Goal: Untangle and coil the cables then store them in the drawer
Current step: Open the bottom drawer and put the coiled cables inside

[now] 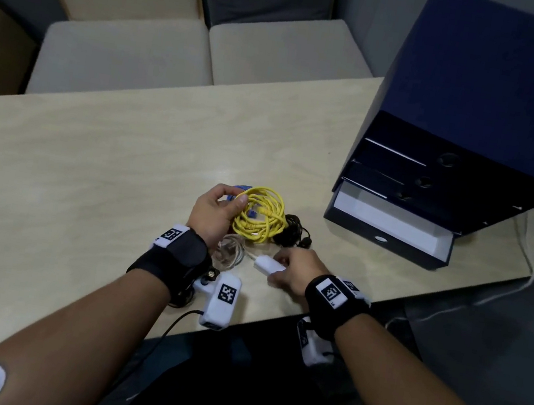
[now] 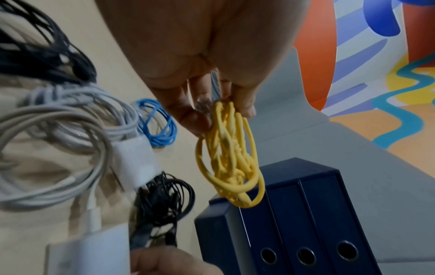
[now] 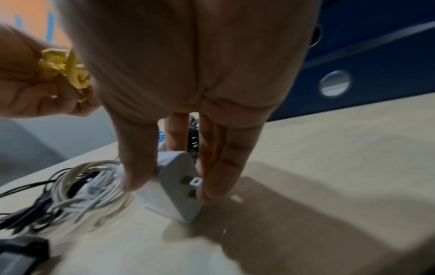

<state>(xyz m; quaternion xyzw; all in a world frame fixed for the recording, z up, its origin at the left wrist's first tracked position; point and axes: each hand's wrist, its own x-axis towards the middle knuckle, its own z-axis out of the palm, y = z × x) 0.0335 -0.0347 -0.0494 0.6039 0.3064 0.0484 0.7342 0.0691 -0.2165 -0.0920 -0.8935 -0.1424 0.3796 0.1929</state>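
Observation:
My left hand (image 1: 219, 209) pinches a coiled yellow cable (image 1: 260, 217) and holds it just above the table; the left wrist view shows the yellow cable (image 2: 231, 158) hanging from the fingertips. My right hand (image 1: 290, 268) grips a white charger block (image 1: 268, 265) by its sides, seen as the charger block (image 3: 174, 188) resting on the table with its prongs showing. A white cable coil (image 3: 94, 184) lies beside it. A blue cable (image 2: 157, 124) and a black cable bundle (image 1: 292, 230) lie on the table. The dark blue drawer unit (image 1: 470, 128) has its bottom drawer (image 1: 390, 227) pulled open.
The light wooden table (image 1: 92, 159) ends just before my body. A thin white cord (image 1: 527, 262) runs off the right edge behind the drawer unit. Beige seat cushions (image 1: 190, 59) stand beyond the far edge.

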